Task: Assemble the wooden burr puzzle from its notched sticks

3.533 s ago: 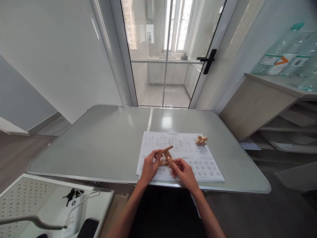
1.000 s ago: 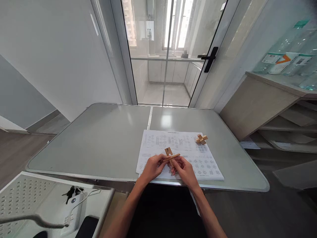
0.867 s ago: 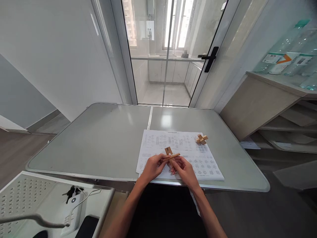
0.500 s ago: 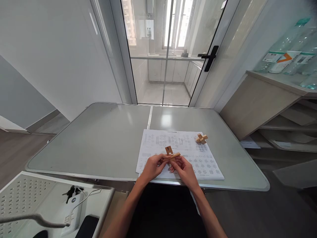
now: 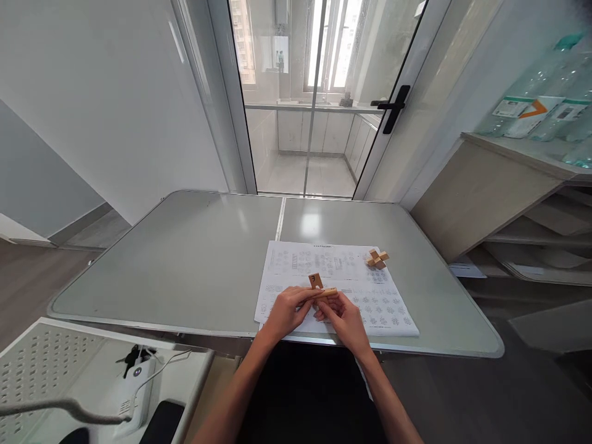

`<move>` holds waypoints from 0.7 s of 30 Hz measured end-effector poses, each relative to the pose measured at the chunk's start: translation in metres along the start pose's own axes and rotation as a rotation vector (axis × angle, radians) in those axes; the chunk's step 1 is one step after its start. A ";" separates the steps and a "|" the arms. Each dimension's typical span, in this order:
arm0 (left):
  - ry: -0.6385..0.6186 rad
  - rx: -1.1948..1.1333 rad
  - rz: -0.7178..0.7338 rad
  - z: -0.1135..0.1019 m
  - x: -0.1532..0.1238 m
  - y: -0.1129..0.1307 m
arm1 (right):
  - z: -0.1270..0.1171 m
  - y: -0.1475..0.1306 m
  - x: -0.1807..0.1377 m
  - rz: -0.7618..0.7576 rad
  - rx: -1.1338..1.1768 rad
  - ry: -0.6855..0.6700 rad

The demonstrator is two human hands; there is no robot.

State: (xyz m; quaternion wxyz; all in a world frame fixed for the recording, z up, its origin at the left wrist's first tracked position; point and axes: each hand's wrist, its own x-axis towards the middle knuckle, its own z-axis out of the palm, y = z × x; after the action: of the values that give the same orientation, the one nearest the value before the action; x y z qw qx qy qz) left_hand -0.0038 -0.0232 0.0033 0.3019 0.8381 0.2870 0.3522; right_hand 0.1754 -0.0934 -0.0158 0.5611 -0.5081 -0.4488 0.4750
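Both my hands are up over the near edge of the sheet [image 5: 333, 290], working the same little wooden puzzle [image 5: 319, 287]. My left hand [image 5: 285, 311] pinches the left end of the flat stick with thumb and fingertips, fingers curled in close. My right hand [image 5: 345, 314] pinches the other side from below, fingers bunched tight around the wood. The puzzle sits between the two hands, lifted just above the paper: one stick lies roughly level, pointing right, and a short block stands up behind it with a dark mark on its face. How the pieces lock together underneath I can't tell, my fingers cover that part.

Off to the right, at the far corner of the sheet, a finished wooden cross [image 5: 377, 259] rests on the paper, well apart from my hands. The sheet lies on the grey tabletop [image 5: 194, 259], near its front edge. Lower left, a white cart [image 5: 55, 370] carries a power strip [image 5: 136, 385] and some keys [image 5: 131, 357].
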 end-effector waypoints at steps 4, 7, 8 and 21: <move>0.001 -0.002 0.002 0.001 -0.001 -0.002 | 0.000 -0.001 0.000 0.002 0.032 0.006; -0.003 -0.006 -0.001 0.001 -0.001 -0.003 | 0.001 -0.002 0.000 0.006 0.039 0.009; -0.003 -0.009 -0.001 0.002 -0.001 -0.003 | 0.001 -0.002 -0.001 0.008 0.042 0.009; 0.168 -0.079 -0.071 -0.005 0.003 0.013 | -0.001 -0.003 0.002 -0.010 0.111 0.076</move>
State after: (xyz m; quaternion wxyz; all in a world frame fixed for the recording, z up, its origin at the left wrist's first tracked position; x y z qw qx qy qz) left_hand -0.0023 -0.0288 0.0165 0.3218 0.7823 0.3268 0.4214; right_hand 0.1766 -0.0917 -0.0130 0.6075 -0.4915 -0.4027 0.4767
